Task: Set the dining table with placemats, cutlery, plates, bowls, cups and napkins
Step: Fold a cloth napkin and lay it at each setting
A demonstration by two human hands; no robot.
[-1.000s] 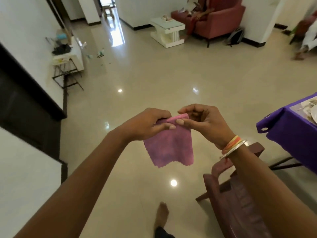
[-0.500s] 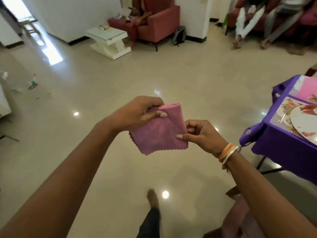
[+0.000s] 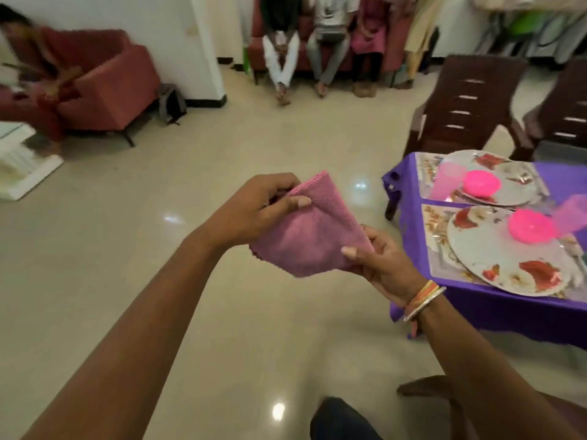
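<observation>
Obs., head view.

My left grip (image 3: 263, 206): closed on the pink folded cloth napkin (image 3: 305, 242) at its 11 o'clock corner, thumb on top, fingers curled behind.
My right grip (image 3: 381, 262): pinching the same napkin at its 4 o'clock edge, thumb over the front, fingers under. Wrist carries orange and silver bangles (image 3: 424, 300).

Napkin pos.: mid-air at frame centre, over the glossy beige tile floor (image 3: 127, 249), well short of the surface. Folded edge is up, toward 12; loose edge hangs toward 7.

The surface w/ purple cloth cover (image 3: 508, 315) is at 3 o'clock. On it are two settings:
- Near: floral printed placemat (image 3: 440, 236), white round plate w/ red flower print (image 3: 495, 258) on it, bright pink round bowl (image 3: 530, 225) on the plate, translucent pink cup (image 3: 571, 212) just beside the bowl at its 2 o'clock.
- Far: second floral placemat (image 3: 427, 173), second flowered plate (image 3: 511, 188), second pink bowl (image 3: 481, 184), second pink cup (image 3: 448, 182) at the bowl's 9 o'clock.

Cutlery: blurred, cannot confirm.

Dark brown slatted plastic chair (image 3: 463, 106) is at 1 o'clock, behind the surface. Red upholstered armchair (image 3: 104, 87) is at 10 o'clock.
</observation>
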